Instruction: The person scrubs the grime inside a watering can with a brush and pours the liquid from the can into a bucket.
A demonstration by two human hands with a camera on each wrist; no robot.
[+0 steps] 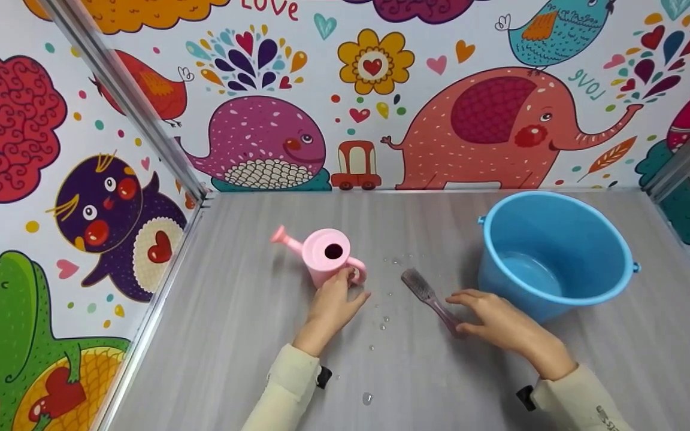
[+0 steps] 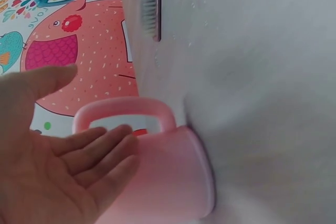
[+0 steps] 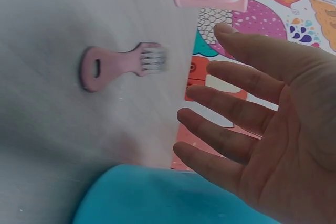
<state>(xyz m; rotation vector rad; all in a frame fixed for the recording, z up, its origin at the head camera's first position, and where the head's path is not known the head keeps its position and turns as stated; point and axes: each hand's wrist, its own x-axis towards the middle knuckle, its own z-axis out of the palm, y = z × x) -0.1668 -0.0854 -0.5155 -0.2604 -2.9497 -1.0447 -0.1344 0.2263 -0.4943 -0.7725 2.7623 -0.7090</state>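
Observation:
A pink toy watering can (image 1: 326, 254) stands upright, its spout to the left and its handle to the right. My left hand (image 1: 334, 308) is beside the can near the handle; in the left wrist view the fingers of the left hand (image 2: 68, 156) are extended and overlap the can's side (image 2: 173, 177). Whether they touch it I cannot tell. A mauve brush (image 1: 432, 301) with pale bristles lies on the surface. My right hand (image 1: 501, 320) hovers over its handle end; in the right wrist view the right hand (image 3: 273, 114) has spread fingers, apart from the brush (image 3: 115, 66).
A large blue bucket (image 1: 560, 245) stands upright at the right, just behind my right hand. Water drops (image 1: 368, 398) dot the grey surface between the hands. Printed walls (image 1: 261, 131) bound the surface at the back and left, with a metal corner strip (image 1: 135, 96).

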